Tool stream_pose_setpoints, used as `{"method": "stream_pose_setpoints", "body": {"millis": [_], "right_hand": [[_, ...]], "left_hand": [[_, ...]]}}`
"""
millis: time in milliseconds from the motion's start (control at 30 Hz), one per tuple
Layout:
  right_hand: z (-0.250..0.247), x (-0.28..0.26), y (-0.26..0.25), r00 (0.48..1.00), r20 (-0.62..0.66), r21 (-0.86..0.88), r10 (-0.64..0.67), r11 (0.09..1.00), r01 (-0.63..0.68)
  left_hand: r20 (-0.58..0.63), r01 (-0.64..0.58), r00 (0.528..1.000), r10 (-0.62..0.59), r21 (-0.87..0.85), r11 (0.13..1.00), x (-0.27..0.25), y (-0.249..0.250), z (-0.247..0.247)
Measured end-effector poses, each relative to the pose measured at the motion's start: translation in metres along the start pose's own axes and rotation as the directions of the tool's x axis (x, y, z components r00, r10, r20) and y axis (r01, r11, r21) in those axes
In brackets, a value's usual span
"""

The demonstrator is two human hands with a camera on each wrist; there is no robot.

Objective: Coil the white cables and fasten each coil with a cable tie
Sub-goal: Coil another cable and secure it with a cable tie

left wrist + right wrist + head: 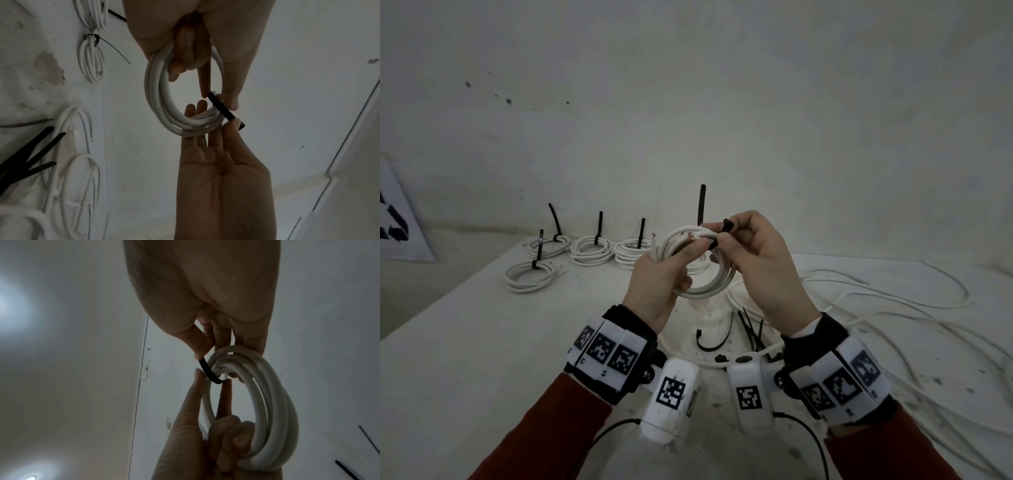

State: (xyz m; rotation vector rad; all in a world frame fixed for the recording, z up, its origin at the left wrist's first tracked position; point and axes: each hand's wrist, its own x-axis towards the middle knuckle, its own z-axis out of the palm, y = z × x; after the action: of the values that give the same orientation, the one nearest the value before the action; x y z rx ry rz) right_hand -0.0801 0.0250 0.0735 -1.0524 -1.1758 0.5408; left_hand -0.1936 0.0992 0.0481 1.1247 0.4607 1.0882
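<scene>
Above table (482, 342), hands hold white coil (709, 287), black cable tie (720, 234).

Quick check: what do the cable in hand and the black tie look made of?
White cable coil: smooth, slightly glossy jacket, likely plastic or rubber; it bends in even loops. Black cable tie: thin flat matte strip, probably nylon; it curves without kinking between the hands.

Head view downward; wrist views upward
</scene>
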Motion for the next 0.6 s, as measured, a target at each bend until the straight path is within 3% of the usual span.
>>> {"method": "stream_pose_setpoints", "body": {"millis": [233,500,600], "right_hand": [[-0.005,0.000,-0.009,0.993,-0.007,0.143,0.115,0.983,-0.113],[-0.008,-0.001,-0.017,0.978,0.071,0.312,0.195,0.927,-0.208],[-0.004,-0.001,-0.016,0.983,0.054,0.273,0.178,0.944,-0.186]], "left_hand": [[0.011,-0.079,0.997,0.078,0.137,0.987,-0.003,0.003,0.001],[-0.015,-0.044,0.999,0.047,0.187,0.981,-0.005,-0.002,0.005],[-0.003,-0.041,0.999,0.043,0.246,0.968,-0.006,-0.001,0.005]]}}
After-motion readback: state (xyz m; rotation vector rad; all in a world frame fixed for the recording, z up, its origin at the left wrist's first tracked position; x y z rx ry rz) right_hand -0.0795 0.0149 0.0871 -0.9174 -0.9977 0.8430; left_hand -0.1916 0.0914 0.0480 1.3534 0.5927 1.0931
